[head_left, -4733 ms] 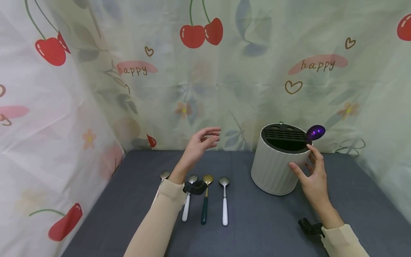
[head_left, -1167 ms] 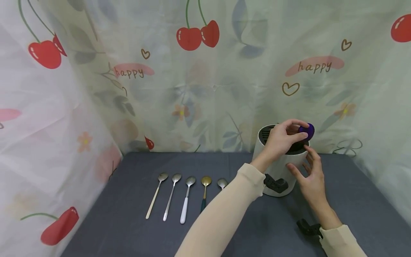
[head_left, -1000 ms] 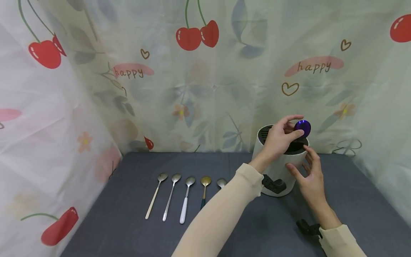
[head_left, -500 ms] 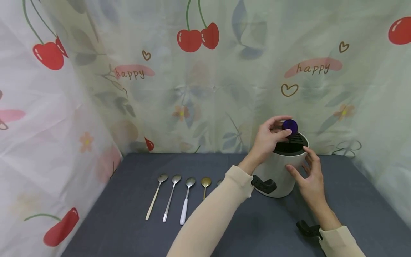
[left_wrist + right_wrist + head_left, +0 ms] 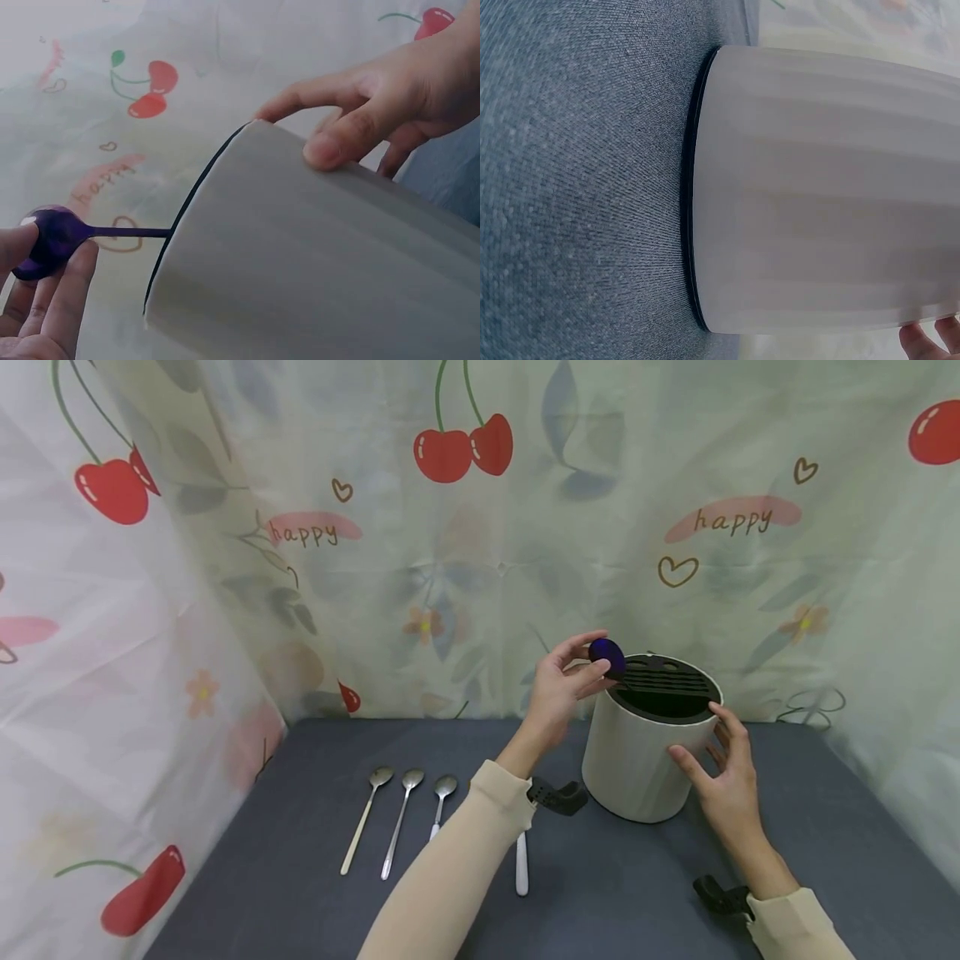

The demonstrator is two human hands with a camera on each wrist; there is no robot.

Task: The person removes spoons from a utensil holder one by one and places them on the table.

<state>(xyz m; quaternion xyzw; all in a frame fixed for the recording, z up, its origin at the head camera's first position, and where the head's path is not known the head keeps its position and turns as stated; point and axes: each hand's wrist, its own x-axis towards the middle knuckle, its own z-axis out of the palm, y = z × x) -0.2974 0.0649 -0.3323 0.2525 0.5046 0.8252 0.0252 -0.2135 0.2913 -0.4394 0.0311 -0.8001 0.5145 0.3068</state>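
A purple spoon (image 5: 607,657) stands bowl-up at the left rim of a pale ribbed utensil holder (image 5: 637,772) with a black slotted top. My left hand (image 5: 555,693) pinches its bowl between thumb and fingers. In the left wrist view, the spoon's thin purple stem (image 5: 127,232) runs to the holder's rim; its lower end is hidden. My right hand (image 5: 727,777) holds the holder's right side, thumb on the wall and forefinger at the rim. In the right wrist view, fingertips (image 5: 919,343) touch the ribbed wall (image 5: 817,195), and the holder's base stands on the grey cloth.
Left of the holder several spoons lie in a row: one with a cream handle (image 5: 362,827), a silver one (image 5: 397,831), and a white-handled one (image 5: 442,802). Another white handle (image 5: 522,864) shows beyond my left sleeve (image 5: 450,868). A patterned curtain (image 5: 495,568) hangs behind.
My left hand, free at first, has taken hold of the purple spoon's bowl. It has swung the spoon from the opening's right side to the left rim. The right hand stays on the holder.
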